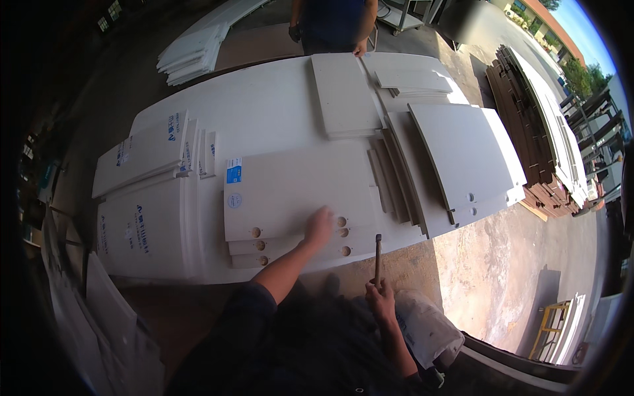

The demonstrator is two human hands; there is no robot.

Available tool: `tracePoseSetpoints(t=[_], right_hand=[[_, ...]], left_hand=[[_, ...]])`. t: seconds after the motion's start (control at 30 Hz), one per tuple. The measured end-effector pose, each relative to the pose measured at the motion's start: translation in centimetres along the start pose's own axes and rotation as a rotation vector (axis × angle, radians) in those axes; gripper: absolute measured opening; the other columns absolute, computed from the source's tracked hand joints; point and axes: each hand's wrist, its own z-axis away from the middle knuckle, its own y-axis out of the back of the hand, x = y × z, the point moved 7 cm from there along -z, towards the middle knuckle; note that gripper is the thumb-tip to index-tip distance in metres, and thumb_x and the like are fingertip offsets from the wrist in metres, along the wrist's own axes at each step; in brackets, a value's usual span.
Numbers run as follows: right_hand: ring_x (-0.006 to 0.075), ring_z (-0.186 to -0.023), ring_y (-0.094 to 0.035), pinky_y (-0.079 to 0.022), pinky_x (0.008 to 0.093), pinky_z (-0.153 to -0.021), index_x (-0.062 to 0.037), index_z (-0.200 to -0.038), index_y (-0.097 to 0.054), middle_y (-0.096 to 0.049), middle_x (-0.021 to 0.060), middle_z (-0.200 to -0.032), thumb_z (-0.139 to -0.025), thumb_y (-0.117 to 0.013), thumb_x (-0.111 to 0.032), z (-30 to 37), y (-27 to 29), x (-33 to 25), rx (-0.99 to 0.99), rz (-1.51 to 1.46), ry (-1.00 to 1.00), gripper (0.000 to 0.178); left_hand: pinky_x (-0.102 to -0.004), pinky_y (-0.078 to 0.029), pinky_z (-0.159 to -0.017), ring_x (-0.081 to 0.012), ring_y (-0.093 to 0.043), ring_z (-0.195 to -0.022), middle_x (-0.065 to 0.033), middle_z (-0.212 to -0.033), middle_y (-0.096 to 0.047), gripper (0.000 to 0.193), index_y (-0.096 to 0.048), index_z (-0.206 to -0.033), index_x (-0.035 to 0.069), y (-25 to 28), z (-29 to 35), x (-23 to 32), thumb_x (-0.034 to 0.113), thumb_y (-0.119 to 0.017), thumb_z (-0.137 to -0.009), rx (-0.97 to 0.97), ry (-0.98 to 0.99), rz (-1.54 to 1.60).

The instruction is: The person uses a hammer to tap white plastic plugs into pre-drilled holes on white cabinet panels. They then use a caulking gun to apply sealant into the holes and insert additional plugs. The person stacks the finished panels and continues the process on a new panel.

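My left hand (319, 226) is over the right front part of a white board (290, 191), beside its round holes. Its fingers are smeared by motion, so I cannot make out whether they hold anything. That board lies on other boards whose front edges show in steps, with round holes (261, 245) at the left and right corners. A blue label (234, 173) is on its left edge. In front of the table edge, my right hand (381, 300) is closed around a slim brown-handled tool (378, 261) with a small dark head, held upright.
Printed white boards (142, 231) are stacked on the left. More white panels (462, 145) lie on the right, with narrow strips (389, 178) beside them. Across the large white sheet (231, 99) stands another person (333, 26). A tall board stack (528, 125) is at far right, a white sack (429, 327) near my right arm.
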Motion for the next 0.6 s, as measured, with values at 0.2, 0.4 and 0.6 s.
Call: tracePoseSetpoints(t=[0.2,0.4,0.6], right_hand=[[0.0069,-0.061,-0.049,-0.037,0.0235,-0.051,-0.0079,-0.116,-0.057,-0.054,-0.0012,-0.076,-0.103,-0.064,-0.021,-1.2,1.0,0.7,-0.03,-0.087,0.066,0.02],[0.0062,-0.06,-0.048,-0.036,0.0226,-0.051,-0.0078,-0.122,-0.057,-0.053,-0.0021,-0.074,-0.105,-0.06,-0.02,-2.3,-0.5,-0.6,-0.092,-0.232,0.128,0.021],[0.0062,-0.056,-0.046,-0.035,0.0232,-0.047,-0.0075,-0.123,-0.058,-0.053,-0.002,-0.073,-0.106,-0.058,-0.02,-2.8,-1.4,-2.7,-0.125,-0.211,0.115,0.021]], left_hand=[[-0.0524,-0.051,-0.081,-0.0418,-0.064,-0.094,-0.0172,-0.094,-0.065,0.01,-0.062,-0.101,0.005,-2.4,0.8,1.2,0.012,-0.063,-0.094,0.01,0.049,0.073],[-0.049,-0.054,-0.083,-0.04,-0.068,-0.095,-0.0178,-0.097,-0.068,0.014,-0.067,-0.104,0.006,-7.1,0.8,-5.4,0.014,-0.065,-0.093,0.036,0.256,0.576],[-0.0462,-0.057,-0.081,-0.0373,-0.072,-0.091,-0.0169,-0.096,-0.075,0.016,-0.07,-0.104,0.006,-3.5,1.1,-1.3,0.016,-0.068,-0.092,0.057,0.062,0.139]])
